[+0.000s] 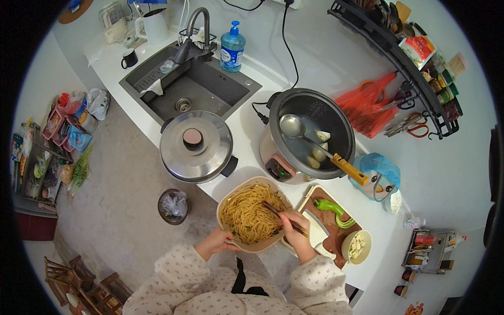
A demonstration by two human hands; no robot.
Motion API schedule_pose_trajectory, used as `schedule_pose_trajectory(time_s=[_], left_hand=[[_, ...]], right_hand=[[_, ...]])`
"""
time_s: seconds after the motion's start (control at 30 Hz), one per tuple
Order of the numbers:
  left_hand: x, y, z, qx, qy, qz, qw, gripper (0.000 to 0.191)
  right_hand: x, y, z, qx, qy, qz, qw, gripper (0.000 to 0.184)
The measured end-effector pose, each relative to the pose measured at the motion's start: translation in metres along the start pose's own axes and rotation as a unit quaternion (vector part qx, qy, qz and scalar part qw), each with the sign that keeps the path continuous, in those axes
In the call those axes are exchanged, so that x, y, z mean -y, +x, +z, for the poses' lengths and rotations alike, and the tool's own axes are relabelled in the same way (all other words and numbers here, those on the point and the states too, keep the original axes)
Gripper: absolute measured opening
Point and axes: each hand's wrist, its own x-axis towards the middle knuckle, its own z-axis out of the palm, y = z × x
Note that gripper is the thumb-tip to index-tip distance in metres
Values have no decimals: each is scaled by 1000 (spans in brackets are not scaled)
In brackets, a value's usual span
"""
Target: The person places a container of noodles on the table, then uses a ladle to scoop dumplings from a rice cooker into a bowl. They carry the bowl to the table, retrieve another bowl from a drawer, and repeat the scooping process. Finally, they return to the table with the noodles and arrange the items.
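Note:
My left hand [217, 243] grips the lower left rim of a beige basin [252, 181] full of noodles [251, 212] with green bits. In my right hand [294, 232] is a pair of dark wooden chopsticks [275, 210], their tips in the noodles. To the right lies a brown cutting board [337, 229] with a green pepper [330, 205] and a white-bladed knife [314, 232]; a bowl of pale cubes [356, 246] stands at its lower right corner. Beyond the basin an electric cooker [271, 138] holds liquid, pale pieces and a metal ladle [292, 125] with a yellow handle.
A lidded steel pot [197, 157] stands at the counter's front edge, beside the grey sink [220, 84]. Behind the sink is a blue soap bottle [232, 47]. A bin [173, 206] is on the floor below. A black wall rack [393, 51] hangs at upper right above a red bag [368, 106].

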Motion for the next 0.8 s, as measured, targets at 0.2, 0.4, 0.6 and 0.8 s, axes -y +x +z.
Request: schedule_pose_trajectory(time_s=[0.2,0.4,0.6,0.8], left_hand=[[2,3,-3,10,0,-11,1000,51],[0,5,-1,14,21,-19,1000,50],[0,-2,0,7,-17,0,1000,49],[5,6,4,3,-18,-22,1000,54]], right_hand=[[40,-37,-27,32,-17,30,999,7],[52,-29,14,144,46,-50,987,8],[11,-3,13,87,26,-18,996,9],[23,-52,11,124,131,43,983,5]])
